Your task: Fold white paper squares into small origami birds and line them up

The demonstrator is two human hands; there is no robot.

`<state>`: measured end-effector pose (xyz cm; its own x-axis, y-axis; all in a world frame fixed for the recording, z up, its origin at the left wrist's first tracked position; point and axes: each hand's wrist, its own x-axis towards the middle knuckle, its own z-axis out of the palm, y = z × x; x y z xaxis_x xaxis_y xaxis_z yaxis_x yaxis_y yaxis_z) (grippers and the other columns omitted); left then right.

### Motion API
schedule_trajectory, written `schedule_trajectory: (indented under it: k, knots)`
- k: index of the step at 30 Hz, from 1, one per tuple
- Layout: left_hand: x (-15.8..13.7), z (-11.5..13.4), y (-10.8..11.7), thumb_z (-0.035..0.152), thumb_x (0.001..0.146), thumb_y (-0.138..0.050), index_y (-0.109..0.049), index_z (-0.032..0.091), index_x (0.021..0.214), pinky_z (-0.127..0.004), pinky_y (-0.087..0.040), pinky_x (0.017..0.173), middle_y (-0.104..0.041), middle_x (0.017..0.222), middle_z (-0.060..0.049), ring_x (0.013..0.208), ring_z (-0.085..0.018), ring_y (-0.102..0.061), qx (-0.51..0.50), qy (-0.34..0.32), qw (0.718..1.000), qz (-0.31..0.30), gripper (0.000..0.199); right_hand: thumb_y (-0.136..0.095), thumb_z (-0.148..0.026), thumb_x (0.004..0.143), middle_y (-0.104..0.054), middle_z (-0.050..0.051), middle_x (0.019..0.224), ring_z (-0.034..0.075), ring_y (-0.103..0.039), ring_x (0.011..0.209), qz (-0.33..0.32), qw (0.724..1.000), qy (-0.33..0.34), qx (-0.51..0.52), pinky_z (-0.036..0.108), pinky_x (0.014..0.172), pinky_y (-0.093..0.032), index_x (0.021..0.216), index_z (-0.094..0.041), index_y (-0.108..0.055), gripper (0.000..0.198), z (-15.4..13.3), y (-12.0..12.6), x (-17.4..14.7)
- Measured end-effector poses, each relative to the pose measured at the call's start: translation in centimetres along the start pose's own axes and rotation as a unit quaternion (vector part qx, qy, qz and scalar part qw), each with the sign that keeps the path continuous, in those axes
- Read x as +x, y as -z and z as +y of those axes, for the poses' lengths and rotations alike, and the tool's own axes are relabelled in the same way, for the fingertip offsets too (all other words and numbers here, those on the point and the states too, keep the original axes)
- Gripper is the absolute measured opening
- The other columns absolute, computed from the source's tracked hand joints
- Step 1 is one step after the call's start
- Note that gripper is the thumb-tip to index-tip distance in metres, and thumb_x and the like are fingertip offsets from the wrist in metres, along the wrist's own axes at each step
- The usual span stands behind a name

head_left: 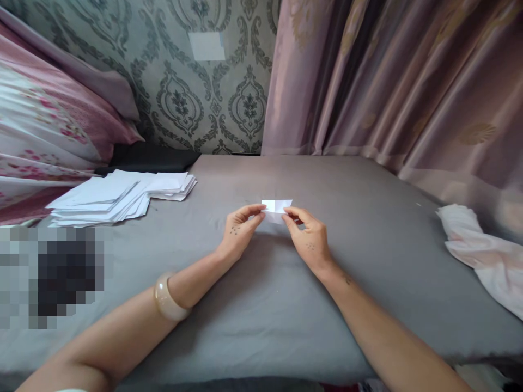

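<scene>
A small creased piece of white paper (276, 207) is held up over the grey cloth surface (253, 305), roughly in the middle of the view. My left hand (242, 227) pinches its left edge between thumb and fingers. On the opposite side, my right hand (307, 234) pinches the right edge the same way. An upright fold line runs down the paper, and its lower part slants toward me. A pale bangle (168, 298) circles my left wrist.
Stacks of white paper sheets (102, 198) lie at the left, beside a black item (151, 155). Floral fabric (49, 125) hangs behind them. A light crumpled cloth (478, 245) rests at the right. Patterned wall (212, 92) and mauve curtains (368, 81) border the far side.
</scene>
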<state>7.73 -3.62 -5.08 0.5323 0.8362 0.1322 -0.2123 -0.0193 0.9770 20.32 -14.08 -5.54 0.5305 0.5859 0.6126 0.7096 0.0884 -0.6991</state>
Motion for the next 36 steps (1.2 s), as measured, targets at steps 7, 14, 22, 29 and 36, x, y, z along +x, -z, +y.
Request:
schedule_trajectory:
  k: [7,14,22,29,36]
  knots:
    - [0.15,0.04,0.16,0.028,0.069,-0.076,-0.076,0.02,0.088,-0.027,-0.045,0.082,-0.073,0.09,-0.003,0.083,-0.015,-0.061,-0.007,-0.009,1.0,-0.021,0.021,-0.063,-0.024,0.083,-0.074,0.002,0.093,0.015,-0.066,0.082,-0.001,0.998,-0.034,0.052,0.03,0.083,-0.052,0.098,-0.022,-0.072,0.018,0.05,-0.12,-0.04]
    - [0.11,0.16,0.18,0.029,0.071,-0.076,-0.076,0.021,0.087,-0.029,-0.047,0.085,-0.074,0.091,-0.004,0.085,-0.016,-0.064,-0.009,-0.011,0.999,-0.041,0.019,-0.064,-0.026,0.081,-0.074,0.002,0.091,0.016,-0.067,0.082,-0.002,0.995,-0.06,0.083,0.032,0.083,-0.053,0.096,-0.023,-0.072,0.017,-0.04,-0.23,-0.05]
    - [-0.13,0.53,-0.06,0.029,0.072,-0.076,-0.076,0.021,0.087,-0.03,-0.047,0.088,-0.073,0.092,-0.004,0.088,-0.017,-0.064,-0.017,-0.018,0.998,-0.064,0.017,-0.065,-0.027,0.082,-0.074,0.001,0.09,0.015,-0.067,0.078,-0.017,0.994,-0.046,0.098,0.03,0.079,-0.054,0.095,-0.024,-0.072,0.016,-0.26,-0.35,-0.04]
    - [-0.01,0.41,0.01,0.029,0.072,-0.076,-0.075,0.021,0.085,-0.03,-0.047,0.088,-0.073,0.091,-0.003,0.087,-0.017,-0.064,-0.008,-0.024,0.998,-0.059,0.015,-0.066,-0.027,0.081,-0.074,0.0,0.088,0.014,-0.067,0.078,-0.023,0.992,-0.059,0.109,0.029,0.077,-0.054,0.092,-0.023,-0.072,0.013,-0.4,-0.36,-0.01]
    - [0.01,0.29,0.14,0.03,0.074,-0.074,-0.074,0.021,0.086,-0.03,-0.048,0.087,-0.073,0.09,-0.004,0.087,-0.017,-0.064,0.016,-0.032,0.997,-0.069,0.015,-0.064,-0.026,0.082,-0.069,0.001,0.085,0.014,-0.064,0.077,-0.03,0.993,-0.037,0.108,0.028,0.075,-0.053,0.086,-0.023,-0.071,0.008,-0.55,-0.24,0.17]
